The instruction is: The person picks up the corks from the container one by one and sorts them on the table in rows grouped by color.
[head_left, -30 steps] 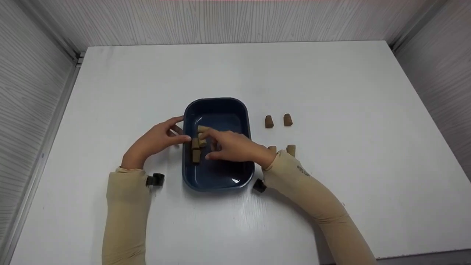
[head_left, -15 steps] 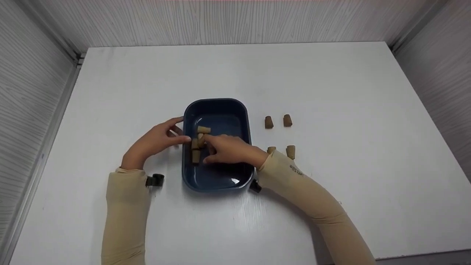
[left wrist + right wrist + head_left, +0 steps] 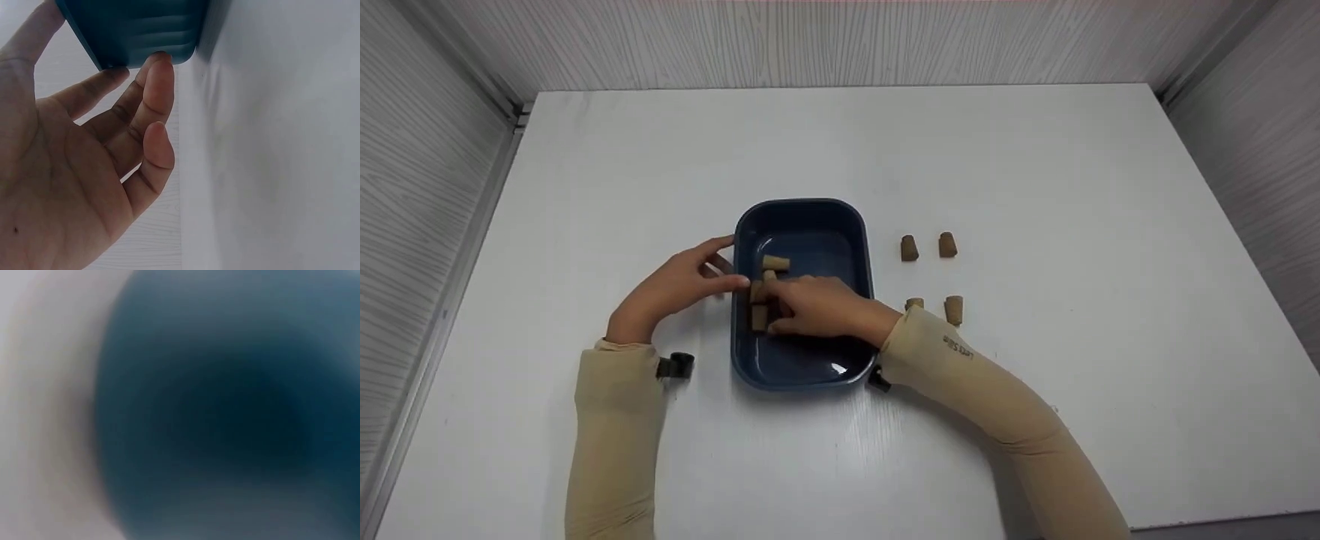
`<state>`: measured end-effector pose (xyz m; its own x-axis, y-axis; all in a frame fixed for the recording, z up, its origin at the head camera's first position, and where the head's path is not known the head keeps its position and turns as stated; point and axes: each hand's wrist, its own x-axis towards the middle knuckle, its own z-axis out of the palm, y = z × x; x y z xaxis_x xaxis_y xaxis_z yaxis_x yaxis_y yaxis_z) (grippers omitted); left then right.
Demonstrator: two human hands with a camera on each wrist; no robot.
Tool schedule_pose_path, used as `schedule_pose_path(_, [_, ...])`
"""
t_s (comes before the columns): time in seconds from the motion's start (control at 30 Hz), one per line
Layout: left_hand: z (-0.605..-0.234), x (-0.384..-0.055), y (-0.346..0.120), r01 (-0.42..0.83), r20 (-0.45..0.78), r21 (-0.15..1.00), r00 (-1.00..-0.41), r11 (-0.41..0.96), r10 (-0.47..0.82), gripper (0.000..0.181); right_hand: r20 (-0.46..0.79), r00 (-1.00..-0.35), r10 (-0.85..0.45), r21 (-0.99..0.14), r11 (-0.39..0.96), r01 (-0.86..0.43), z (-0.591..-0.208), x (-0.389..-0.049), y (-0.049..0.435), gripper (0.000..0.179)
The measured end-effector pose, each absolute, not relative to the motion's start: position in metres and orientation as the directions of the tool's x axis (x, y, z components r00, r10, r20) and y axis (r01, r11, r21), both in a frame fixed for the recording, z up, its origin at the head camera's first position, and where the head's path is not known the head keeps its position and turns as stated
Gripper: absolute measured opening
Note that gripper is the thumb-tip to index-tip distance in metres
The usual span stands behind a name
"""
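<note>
A dark blue rectangular tray (image 3: 746,360) stands on the white table in the head view, with several tapered cork stoppers (image 3: 775,263) along its left side. My right hand (image 3: 825,306) reaches inside from the right; its bent index finger and thumb close about a cork stopper that is mostly hidden behind them. My left hand (image 3: 679,281) rests at the tray's left side, thumb on the rim and index finger against the outer wall. In the left wrist view, the left hand's other fingers (image 3: 157,146) are loosely bent and hold nothing.
Right of the tray lie two darker corks (image 3: 909,248) at the back and two lighter corks (image 3: 953,309) nearer, one partly covered by the right sleeve (image 3: 960,367). A patterned panel (image 3: 840,45) borders the table's far edge. The right wrist view is blurred.
My right hand has moved slightly left and toward me in the tray, its index finger and thumb closing about a cork stopper. My left hand keeps its place at the rim.
</note>
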<state>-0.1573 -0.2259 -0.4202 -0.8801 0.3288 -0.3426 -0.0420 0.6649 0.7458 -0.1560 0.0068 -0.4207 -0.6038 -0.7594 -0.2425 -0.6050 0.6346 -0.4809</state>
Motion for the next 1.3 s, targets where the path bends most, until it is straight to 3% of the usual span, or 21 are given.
schedule_pose_path(0.37, [-0.4197,-0.1551,-0.2252,-0.038,-0.337,0.761,-0.876,0.647,0.345,0.086,-0.245,-0.553,-0.796,-0.466,0.597,-0.653,-0.4237,-0.153,0.0074,0.044])
schedule_pose_path(0.7, [-0.4185,-0.1554,-0.2253,-0.05,-0.351,0.755,-0.873,0.653,0.338,0.086,-0.297,-0.447,-0.844,-0.501,0.537,-0.679,-0.4242,-0.1525,0.008,0.039])
schedule_pose_path(0.93, [-0.4167,-0.156,-0.2253,-0.061,-0.36,0.754,-0.871,0.654,0.334,0.087,-0.291,-0.438,-0.851,-0.5,0.525,-0.689,-0.4254,-0.1535,0.0087,0.033])
schedule_pose_path(1.3, [-0.4151,-0.157,-0.2238,-0.054,-0.352,0.76,-0.872,0.647,0.34,0.085,-0.301,-0.495,-0.815,-0.468,0.579,-0.668,-0.4228,-0.1533,0.0099,0.038])
